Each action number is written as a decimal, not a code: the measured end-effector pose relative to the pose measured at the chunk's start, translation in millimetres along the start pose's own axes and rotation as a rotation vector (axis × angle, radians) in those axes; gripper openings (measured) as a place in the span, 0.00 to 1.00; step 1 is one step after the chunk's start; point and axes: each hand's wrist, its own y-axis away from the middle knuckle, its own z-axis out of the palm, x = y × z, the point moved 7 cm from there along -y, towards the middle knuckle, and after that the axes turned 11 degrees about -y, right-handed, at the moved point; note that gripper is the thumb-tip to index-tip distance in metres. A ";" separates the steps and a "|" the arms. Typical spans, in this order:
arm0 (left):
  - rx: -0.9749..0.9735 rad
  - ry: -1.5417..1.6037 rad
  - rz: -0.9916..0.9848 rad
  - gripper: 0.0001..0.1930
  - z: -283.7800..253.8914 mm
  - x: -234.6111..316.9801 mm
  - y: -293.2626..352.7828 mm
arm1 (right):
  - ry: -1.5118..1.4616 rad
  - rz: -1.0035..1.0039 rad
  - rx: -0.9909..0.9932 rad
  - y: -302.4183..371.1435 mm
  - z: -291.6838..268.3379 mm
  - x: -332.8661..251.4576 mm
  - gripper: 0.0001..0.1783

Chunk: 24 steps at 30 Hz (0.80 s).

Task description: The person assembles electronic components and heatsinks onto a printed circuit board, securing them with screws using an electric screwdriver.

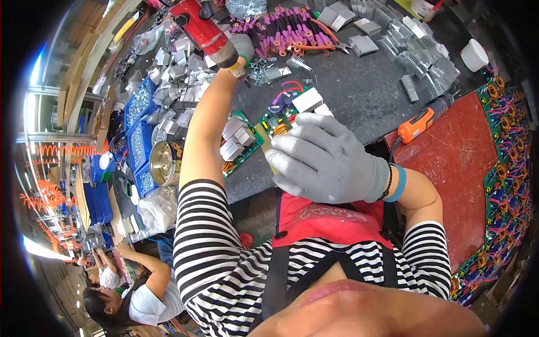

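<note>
My right hand (325, 157), in a grey glove, has its fingers curled over the near part of a green circuit board (269, 119) and grips it. This board carries a copper coil, dark capacitors, red and purple wires and white blocks. Close to its left lies a second green circuit board (244, 156) with silvery blocks on it. My left arm reaches far forward; my left hand (241, 46), gloved in grey, is beside the nose of a red power drill (205, 35). The drill covers its fingers, so their grip cannot be seen. Loose screws (258, 76) lie next to that wrist.
Metal heat sinks (418, 53) and purple-ended black cables (281, 31) cover the far bench. Blue bins (138, 146) of small hardware and a round tin (163, 163) stand left. An orange electric tool (421, 123) lies right, near a red board (449, 163). Co-workers sit lower left.
</note>
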 end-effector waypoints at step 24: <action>-0.114 1.497 -0.521 0.11 -41.1 -74.5 501.5 | 0.041 -0.135 -0.126 22.9 156.7 -67.8 0.19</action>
